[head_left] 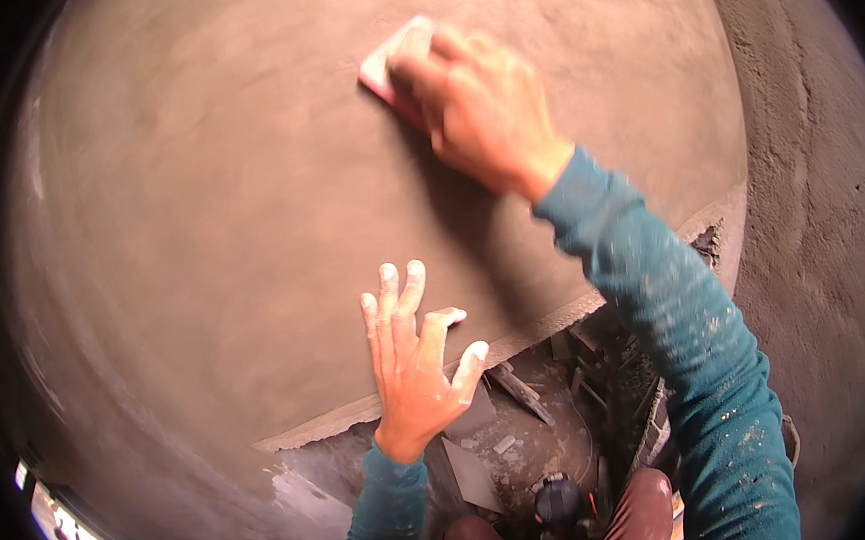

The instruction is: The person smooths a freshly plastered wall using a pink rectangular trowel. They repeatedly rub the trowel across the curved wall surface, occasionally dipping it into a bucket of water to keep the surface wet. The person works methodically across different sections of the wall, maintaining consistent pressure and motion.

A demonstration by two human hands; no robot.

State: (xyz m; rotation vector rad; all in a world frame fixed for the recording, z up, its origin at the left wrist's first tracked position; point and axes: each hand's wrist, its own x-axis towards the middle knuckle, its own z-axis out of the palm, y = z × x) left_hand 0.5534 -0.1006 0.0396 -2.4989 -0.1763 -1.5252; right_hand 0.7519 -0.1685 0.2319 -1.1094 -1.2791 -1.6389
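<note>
A broad plastered wall [258, 178], grey-brown and damp-looking, fills most of the view. My right hand [489, 108] grips a plastering float [405, 55] against its upper part; the float is flat and pale with a reddish edge, and my fingers hide its handle. That hand is slightly blurred. Lower down, my left hand [411, 369] is open and holds nothing, its whitened fingers spread over the plaster near the bottom edge. Whether those fingertips touch the surface I cannot tell.
A rough plaster edge [549, 323] runs along the wall's bottom. Below lie boards [519, 391], rubble and a dark rounded object [557, 501] near my knees. Another, rougher wall [819, 197] rises on the right. Bright light shows at the lower left.
</note>
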